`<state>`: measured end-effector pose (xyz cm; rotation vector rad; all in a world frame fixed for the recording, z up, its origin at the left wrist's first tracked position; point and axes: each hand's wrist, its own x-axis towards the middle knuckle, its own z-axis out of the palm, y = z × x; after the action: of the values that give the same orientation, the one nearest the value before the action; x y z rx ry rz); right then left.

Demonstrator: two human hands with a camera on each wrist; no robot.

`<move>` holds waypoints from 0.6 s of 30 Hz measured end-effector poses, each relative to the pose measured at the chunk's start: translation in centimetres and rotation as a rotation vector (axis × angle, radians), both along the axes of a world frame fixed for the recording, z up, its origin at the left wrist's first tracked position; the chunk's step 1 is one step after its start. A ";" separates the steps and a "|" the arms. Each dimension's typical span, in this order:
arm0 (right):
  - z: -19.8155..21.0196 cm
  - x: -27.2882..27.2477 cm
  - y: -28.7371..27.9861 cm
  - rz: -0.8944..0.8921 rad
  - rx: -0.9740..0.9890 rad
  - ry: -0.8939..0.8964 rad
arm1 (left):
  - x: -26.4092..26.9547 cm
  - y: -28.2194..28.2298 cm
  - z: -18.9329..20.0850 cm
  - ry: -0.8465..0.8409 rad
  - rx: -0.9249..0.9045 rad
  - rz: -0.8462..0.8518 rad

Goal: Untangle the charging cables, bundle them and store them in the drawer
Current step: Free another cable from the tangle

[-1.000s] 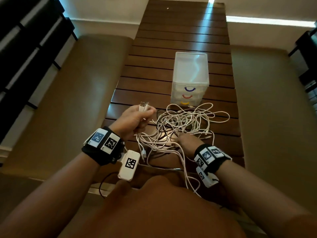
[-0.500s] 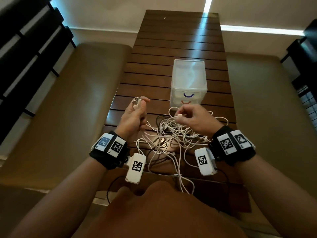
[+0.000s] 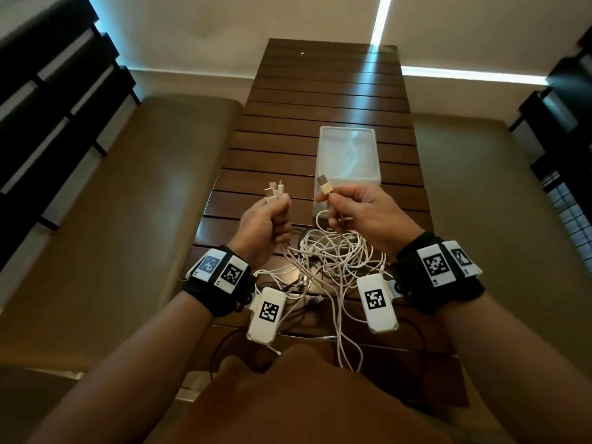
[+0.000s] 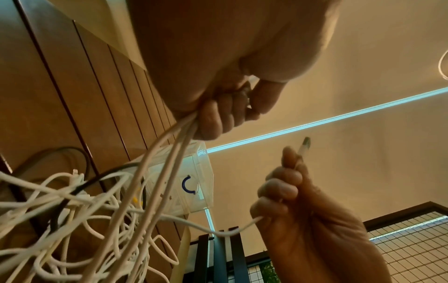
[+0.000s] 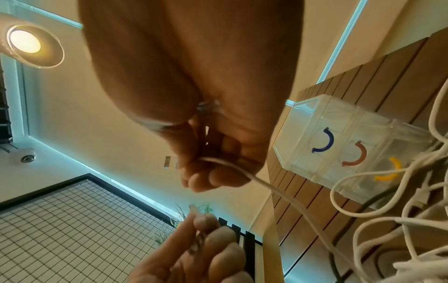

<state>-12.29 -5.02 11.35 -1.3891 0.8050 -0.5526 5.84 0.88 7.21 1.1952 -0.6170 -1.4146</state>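
A tangle of white charging cables [image 3: 326, 261] lies on the slatted wooden table [image 3: 320, 100] just in front of me. My left hand [image 3: 272, 216] is raised above it, fist closed round several cable ends [image 3: 275, 191] whose plugs stick up. The right hand [image 3: 349, 206] holds one USB plug [image 3: 324, 186] upright, its cable [image 5: 266, 185] trailing down into the heap. Behind both hands stands a clear plastic drawer unit [image 3: 349, 155] with blue [image 5: 323, 141], red and yellow handles; its drawers look shut.
Tan padded benches [image 3: 121, 200] run along both sides of the table. A dark cable [image 4: 70, 151] is mixed into the white heap, and a loose dark plug [image 3: 315, 300] lies near the table's front edge. The far half of the table holds only the drawer unit.
My right hand has left the heap and lifted with a single USB plug, now level with the left. The left hand has risen too, still gripping its cable ends.
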 end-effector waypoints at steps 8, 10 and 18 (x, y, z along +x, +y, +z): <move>-0.2 1.9 1.3 0.040 0.063 0.032 | -1.5 0.2 0.1 0.194 -0.101 -0.172; -0.2 2.1 1.5 0.041 0.058 0.065 | -1.8 0.3 0.0 0.199 -0.144 -0.208; -0.7 2.4 1.5 0.010 0.121 0.097 | -2.1 0.4 0.5 0.099 -0.101 -0.259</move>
<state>-9.89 -3.48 10.62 -1.3157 0.8946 -0.4246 3.70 1.27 7.70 0.9849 -0.7861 -1.6287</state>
